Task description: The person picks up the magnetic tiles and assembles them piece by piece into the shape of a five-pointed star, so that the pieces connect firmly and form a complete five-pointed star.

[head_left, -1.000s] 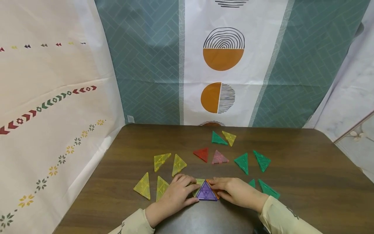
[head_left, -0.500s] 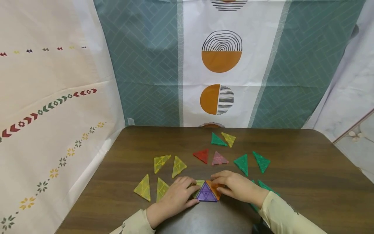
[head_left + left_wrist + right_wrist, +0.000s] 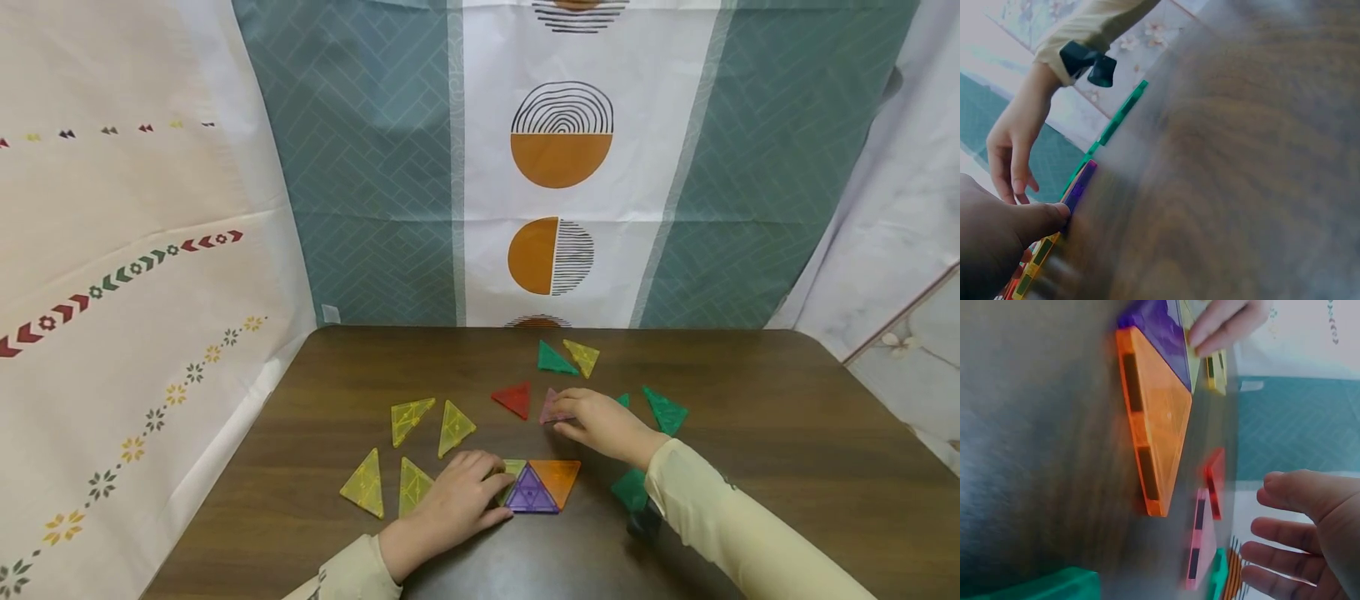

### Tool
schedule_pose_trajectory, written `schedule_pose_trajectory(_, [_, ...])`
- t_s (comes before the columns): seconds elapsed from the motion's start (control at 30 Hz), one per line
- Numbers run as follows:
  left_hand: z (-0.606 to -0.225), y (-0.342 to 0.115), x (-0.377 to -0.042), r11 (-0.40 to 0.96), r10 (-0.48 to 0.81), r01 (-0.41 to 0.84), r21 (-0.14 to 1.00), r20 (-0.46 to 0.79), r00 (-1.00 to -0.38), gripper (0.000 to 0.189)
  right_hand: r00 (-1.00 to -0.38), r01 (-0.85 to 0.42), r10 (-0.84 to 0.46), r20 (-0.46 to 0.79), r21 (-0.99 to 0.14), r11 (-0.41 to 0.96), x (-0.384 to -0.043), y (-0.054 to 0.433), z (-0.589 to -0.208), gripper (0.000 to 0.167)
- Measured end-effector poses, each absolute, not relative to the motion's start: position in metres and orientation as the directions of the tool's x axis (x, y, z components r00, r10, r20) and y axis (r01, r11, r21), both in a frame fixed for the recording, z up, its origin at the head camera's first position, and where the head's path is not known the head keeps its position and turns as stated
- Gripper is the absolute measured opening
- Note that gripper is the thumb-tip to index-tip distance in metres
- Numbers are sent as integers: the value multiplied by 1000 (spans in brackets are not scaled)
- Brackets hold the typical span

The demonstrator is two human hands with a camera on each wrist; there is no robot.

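Note:
On the table, a purple triangular magnetic tile point(image 3: 532, 492) lies between an orange tile point(image 3: 561, 477) and a pale yellow-green tile point(image 3: 514, 467), edges together. My left hand point(image 3: 459, 493) rests over the yellow-green tile, partly hiding it, with its thumb at the purple tile's edge in the left wrist view. My right hand point(image 3: 603, 423) reaches over a pink triangular tile point(image 3: 549, 408), covering part of it in the head view. In the right wrist view its fingers point(image 3: 1282, 534) are spread with nothing between them, beside the pink tile point(image 3: 1202, 544).
A red tile point(image 3: 513, 400) lies left of the pink one. Several yellow tiles point(image 3: 365, 483) are spread at the left. Green tiles point(image 3: 664, 410) lie at the right, some behind my right arm. A green tile point(image 3: 555, 358) and a yellow tile point(image 3: 583, 357) sit farther back.
My right hand has let go of the orange tile and moved forward to the pink tile. The orange tile now shows whole. My left hand has stayed in place.

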State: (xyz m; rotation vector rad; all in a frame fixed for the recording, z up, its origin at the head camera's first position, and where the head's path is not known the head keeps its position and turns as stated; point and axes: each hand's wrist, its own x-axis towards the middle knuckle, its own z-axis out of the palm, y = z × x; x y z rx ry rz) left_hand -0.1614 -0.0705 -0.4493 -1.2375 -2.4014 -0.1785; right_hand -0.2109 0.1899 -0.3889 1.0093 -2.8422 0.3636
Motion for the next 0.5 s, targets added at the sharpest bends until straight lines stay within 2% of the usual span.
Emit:
schedule_pose_trajectory(0.2, [-451,-68,-163,595,742,800,-74,432,-512,38,-769,-638,-619,158,-227,736,-229,189,-392,15])
schedule_pose_trajectory(0.4, [-452,-64,-165,595,734,802,-57,445,-513,36,-815,-575,-570,99,-253,778,-241,188,-395,24])
schedule_pose_trajectory(0.5, [-453,-62,-166,590,734,807,-38,442,-516,36,-817,-568,-573,66,-261,780,-246,187,-397,25])
